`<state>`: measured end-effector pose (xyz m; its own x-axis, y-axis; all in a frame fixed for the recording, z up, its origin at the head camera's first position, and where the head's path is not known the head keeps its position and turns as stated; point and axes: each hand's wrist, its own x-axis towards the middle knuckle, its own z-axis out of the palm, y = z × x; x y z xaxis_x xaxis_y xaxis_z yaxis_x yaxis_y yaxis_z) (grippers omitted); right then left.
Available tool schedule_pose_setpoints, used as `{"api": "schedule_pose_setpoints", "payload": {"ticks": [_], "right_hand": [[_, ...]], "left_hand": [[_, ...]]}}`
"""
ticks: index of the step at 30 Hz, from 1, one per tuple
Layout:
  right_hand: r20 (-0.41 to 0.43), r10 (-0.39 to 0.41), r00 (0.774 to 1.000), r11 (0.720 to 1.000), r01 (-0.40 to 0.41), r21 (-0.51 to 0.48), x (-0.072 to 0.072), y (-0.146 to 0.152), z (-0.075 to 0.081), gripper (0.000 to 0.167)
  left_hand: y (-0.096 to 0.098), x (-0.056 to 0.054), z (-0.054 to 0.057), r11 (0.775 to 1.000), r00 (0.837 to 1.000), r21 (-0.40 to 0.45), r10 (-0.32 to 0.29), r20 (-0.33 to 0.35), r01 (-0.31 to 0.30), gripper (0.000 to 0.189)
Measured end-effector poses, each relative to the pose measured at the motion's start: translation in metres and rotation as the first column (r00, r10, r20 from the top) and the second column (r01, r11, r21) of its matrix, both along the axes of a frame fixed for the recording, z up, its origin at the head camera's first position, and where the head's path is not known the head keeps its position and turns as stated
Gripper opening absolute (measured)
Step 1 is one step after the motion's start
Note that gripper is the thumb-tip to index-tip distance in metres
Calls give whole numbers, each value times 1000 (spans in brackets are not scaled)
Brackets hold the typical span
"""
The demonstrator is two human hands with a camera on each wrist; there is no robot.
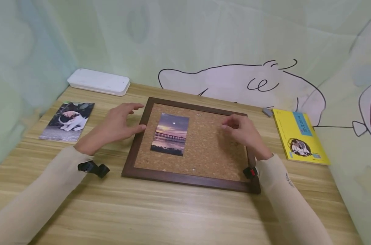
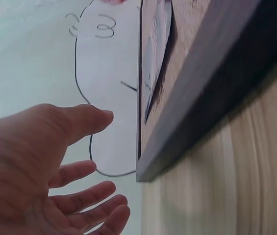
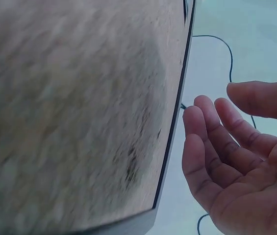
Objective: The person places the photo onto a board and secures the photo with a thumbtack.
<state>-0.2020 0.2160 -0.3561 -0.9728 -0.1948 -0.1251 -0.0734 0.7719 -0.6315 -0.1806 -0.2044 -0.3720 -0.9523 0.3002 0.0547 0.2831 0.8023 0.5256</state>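
A cork board [image 1: 203, 146] with a dark brown frame lies on the wooden table. On its left part is a sunset photo [image 1: 170, 139] of a long pier, with a small pin [image 1: 174, 123] near its top. In the left wrist view one edge of this photo [image 2: 158, 54] stands off the cork. My left hand [image 1: 116, 120] is beside the frame's left side, fingers spread and holding nothing. Over the right part of the cork hovers my right hand [image 1: 241, 131]. Its fingers are loosely bent, and the right wrist view shows nothing between them and the thumb.
A cat photo [image 1: 67, 122] lies left of the board. Behind it stands a white case [image 1: 99, 81]. To the right are a yellow book [image 1: 298, 139] and a small grey block [image 1: 267, 112]. Two clear pins sit in the cork, one near the top [image 1: 199, 114], another near the bottom [image 1: 194, 168].
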Motion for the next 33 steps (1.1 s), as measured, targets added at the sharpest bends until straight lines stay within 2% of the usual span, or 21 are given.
{"api": "schedule_pose_setpoints", "payload": {"ticks": [4, 12, 20, 23, 27, 33], "right_hand": [[22, -15, 1000, 1000, 15, -19, 3, 8, -1, 26], [7, -44, 999, 999, 44, -17, 8, 25, -3, 29], [53, -83, 995, 997, 83, 1, 14, 49, 0, 31], [45, -84, 996, 996, 84, -3, 14, 59, 0, 31], [48, -94, 994, 996, 94, -2, 15, 71, -2, 34], [107, -141, 984, 990, 139, 26, 16, 89, -7, 41]], "left_hand": [[-12, 2, -1, 1000, 1000, 6, 25, -12, -25, 75], [-35, 8, -5, 997, 997, -16, 71, -6, -71, 78], [-65, 13, -12, 990, 990, -48, 126, -64, -129, 75], [-76, 16, -14, 987, 986, -44, 149, -73, -152, 74], [-89, 20, -17, 981, 980, -43, 186, -64, -189, 73], [-111, 20, -21, 973, 973, -40, 227, -48, -229, 74]]}}
